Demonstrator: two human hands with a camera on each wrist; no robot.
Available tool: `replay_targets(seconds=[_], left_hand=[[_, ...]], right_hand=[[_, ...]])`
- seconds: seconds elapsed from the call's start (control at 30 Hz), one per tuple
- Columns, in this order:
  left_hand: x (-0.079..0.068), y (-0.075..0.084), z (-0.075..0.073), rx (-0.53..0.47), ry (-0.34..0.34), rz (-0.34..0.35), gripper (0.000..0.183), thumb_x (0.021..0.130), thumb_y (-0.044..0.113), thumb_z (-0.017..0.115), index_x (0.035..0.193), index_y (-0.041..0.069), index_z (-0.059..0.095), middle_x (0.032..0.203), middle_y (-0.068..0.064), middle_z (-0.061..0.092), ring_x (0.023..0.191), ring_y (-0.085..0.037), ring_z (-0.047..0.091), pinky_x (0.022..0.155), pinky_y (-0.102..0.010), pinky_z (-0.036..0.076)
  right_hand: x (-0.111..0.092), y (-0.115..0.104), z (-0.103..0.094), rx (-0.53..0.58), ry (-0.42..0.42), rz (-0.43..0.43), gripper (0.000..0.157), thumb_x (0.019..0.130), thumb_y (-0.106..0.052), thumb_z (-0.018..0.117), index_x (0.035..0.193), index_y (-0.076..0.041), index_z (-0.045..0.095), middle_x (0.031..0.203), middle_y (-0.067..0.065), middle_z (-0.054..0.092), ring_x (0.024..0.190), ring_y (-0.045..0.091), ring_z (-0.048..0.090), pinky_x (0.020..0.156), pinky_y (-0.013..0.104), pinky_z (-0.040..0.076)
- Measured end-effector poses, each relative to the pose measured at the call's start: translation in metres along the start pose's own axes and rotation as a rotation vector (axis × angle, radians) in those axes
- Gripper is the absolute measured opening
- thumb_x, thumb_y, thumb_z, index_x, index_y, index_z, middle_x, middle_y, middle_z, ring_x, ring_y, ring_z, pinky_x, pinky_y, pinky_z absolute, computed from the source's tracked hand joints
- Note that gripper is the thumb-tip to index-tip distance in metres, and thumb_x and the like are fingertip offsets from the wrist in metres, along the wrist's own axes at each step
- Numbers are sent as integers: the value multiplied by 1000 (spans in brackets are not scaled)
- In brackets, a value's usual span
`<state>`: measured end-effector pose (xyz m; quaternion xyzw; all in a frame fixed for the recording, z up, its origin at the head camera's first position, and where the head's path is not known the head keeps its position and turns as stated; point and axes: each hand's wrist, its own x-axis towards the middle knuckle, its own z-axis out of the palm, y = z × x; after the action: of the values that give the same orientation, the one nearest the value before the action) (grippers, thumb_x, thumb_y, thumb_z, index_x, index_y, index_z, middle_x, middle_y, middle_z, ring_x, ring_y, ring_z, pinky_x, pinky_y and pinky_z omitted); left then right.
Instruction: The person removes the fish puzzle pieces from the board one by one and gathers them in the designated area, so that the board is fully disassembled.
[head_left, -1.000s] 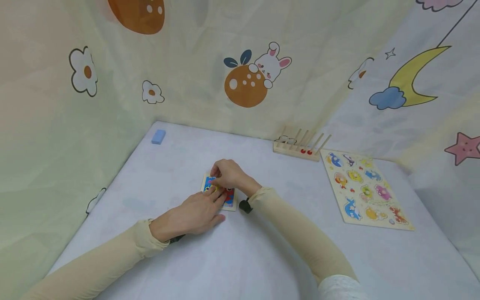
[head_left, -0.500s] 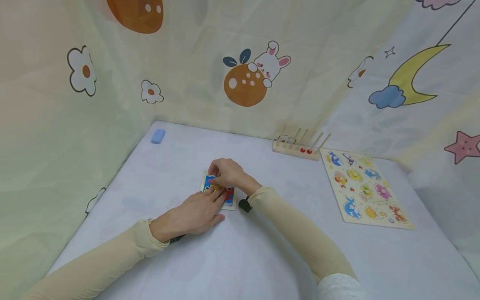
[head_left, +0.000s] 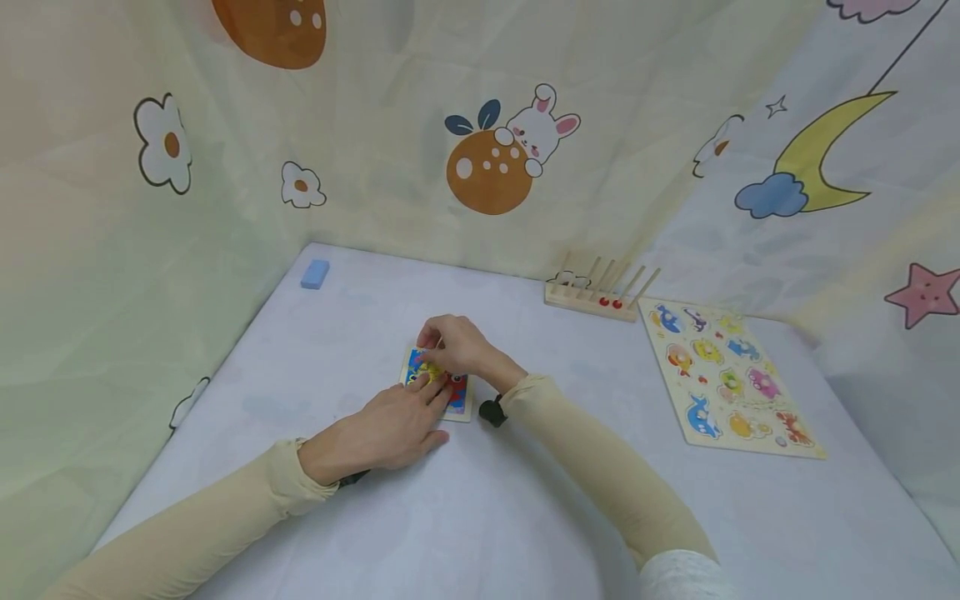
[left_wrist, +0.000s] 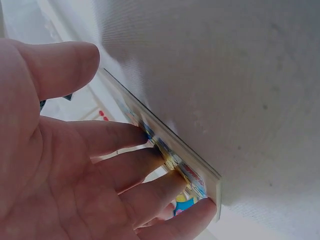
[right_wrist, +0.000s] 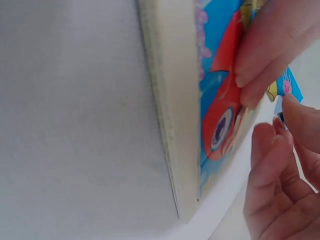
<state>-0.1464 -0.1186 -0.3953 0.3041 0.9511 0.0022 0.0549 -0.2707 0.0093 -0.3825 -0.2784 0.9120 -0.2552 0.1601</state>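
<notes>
A small wooden jigsaw puzzle [head_left: 457, 407] with a pale frame lies under both hands; its red, blue and yellow sea picture is partly hidden. My left hand [head_left: 392, 427] rests on it with fingers nearly straight, the fingertips pressing on the picture. At the far edge, my right hand [head_left: 459, 343] pinches a blue and yellow puzzle piece [right_wrist: 289, 86] with a pink figure on it. That piece stands tilted above the frame, and the fingers cover part of it. The right wrist view shows a red fish with a round eye [right_wrist: 221, 131] beside my left fingertips.
A light blue block [head_left: 315, 274] lies at the far left of the white table [head_left: 525, 508]. At the back stands a wooden peg rack [head_left: 590, 302] with red beads. A large animal peg puzzle board [head_left: 731, 379] is on the right. Patterned cloth hangs behind.
The right hand's fingers shift slightly at the puzzle's far edge, and more yellow shows beneath them. The left hand stays in place.
</notes>
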Motion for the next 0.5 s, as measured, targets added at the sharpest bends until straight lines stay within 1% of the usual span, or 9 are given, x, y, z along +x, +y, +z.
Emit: replay_targets(seconds=[0.13,0.23,0.37,0.5], left_hand=[[0,1,-1,-10,-16,-7,64,103,40,58,148,-5,48,157,-22,46,145,-43,47,110,-49,48],[1,1,-1,-29,-28,-15,65,104,40,57,149,-5,48,159,-22,44,145,-43,46,112,-50,47],[1,1,-2,-63,-54,-36,66,103,41,57,150,-4,46,161,-21,41,147,-43,44,114,-52,44],[2,2,-2,-75,-70,-55,67,102,42,59,151,-2,45,162,-18,42,148,-42,43,114,-52,44]], right_hand=[[-2,5,-6,75,19,-10,8,97,-15,71,103,-10,69,101,5,70,90,17,61,83,25,52],[-6,9,-14,126,32,4,7,98,-14,70,103,-10,69,101,5,69,90,17,61,79,24,52],[-17,20,-26,169,56,37,9,98,-15,70,105,-10,69,101,6,68,89,18,60,74,23,51],[-32,38,-39,200,57,92,11,98,-16,69,107,-11,69,100,6,67,89,19,59,71,23,51]])
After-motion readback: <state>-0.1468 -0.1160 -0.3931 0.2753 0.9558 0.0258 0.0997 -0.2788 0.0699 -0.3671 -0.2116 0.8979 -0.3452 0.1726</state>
